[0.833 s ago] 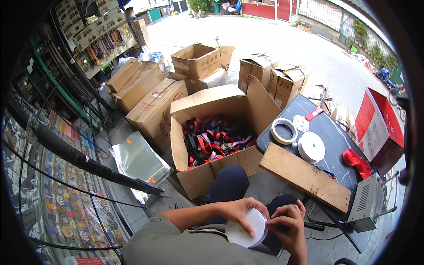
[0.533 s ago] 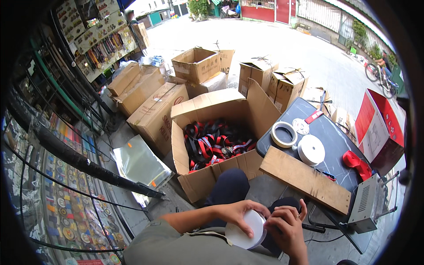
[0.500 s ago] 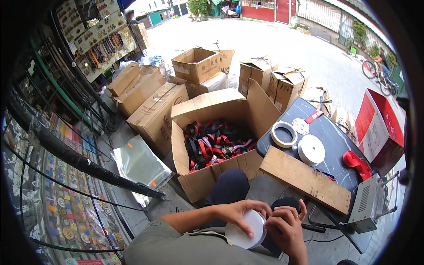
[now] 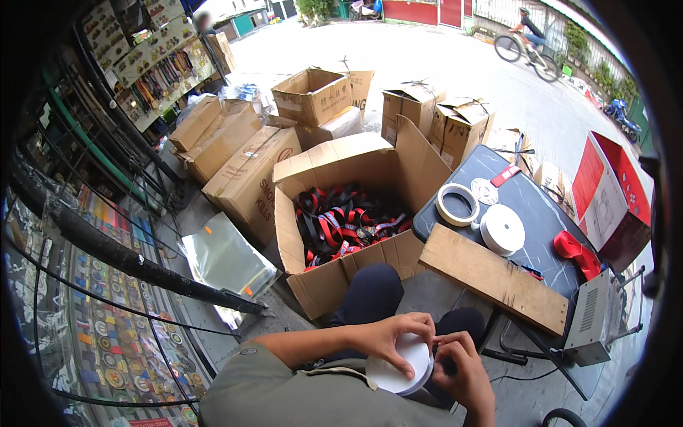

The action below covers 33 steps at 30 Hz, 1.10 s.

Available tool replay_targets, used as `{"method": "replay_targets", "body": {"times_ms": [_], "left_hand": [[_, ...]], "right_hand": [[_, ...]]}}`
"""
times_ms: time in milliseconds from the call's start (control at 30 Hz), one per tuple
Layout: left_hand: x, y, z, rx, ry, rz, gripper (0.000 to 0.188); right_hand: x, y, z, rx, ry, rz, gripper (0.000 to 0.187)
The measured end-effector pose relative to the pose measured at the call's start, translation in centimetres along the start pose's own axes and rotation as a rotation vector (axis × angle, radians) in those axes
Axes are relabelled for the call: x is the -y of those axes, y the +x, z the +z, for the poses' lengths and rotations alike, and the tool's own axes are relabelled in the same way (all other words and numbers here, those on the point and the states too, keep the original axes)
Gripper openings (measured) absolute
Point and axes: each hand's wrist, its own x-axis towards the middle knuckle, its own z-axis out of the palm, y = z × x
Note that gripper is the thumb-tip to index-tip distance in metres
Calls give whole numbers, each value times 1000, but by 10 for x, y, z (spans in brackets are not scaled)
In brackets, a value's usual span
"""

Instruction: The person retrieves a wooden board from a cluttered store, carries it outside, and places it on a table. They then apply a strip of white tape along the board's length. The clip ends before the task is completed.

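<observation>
A white round spool (image 4: 400, 371) lies tilted in my lap, flat face up. My left hand (image 4: 395, 340) grips it, thumb across the face and fingers over the far edge. At the spool's right rim is my right hand (image 4: 464, 370), its fingers curled and pinched together; whatever sits between them is hidden. In front of my knees stands an open cardboard box (image 4: 341, 160) holding a heap of red and black lanyards (image 4: 348, 220), with a medal among them.
On the right, a dark folding table (image 4: 466, 186) carries a tape roll (image 4: 447, 215), a white spool (image 4: 502, 230), a red ribbon (image 4: 578, 255) and a wooden plank (image 4: 491, 276). Beside it is a grey metal device (image 4: 592, 313). Clear plastic sheets (image 4: 226, 257) lie left; a cyclist (image 4: 528, 32) passes beyond.
My right hand's raised fingers have curled in against the spool's rim. My left hand keeps its grip. The cyclist has moved left along the street.
</observation>
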Motion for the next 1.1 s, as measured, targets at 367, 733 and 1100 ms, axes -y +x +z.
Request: {"method": "replay_targets", "body": {"times_ms": [367,733,1100], "left_hand": [[-27,-1,5,-59,184,-215,39],[11,-22,21,-343,-616,-367,11],[23,-30,14,-491,-738,-347,8]], "right_hand": [[1,8,4,32,44,138,25],[-14,18,25,70,125,129,41],[-90,9,-132,-272,-597,331,98]]}}
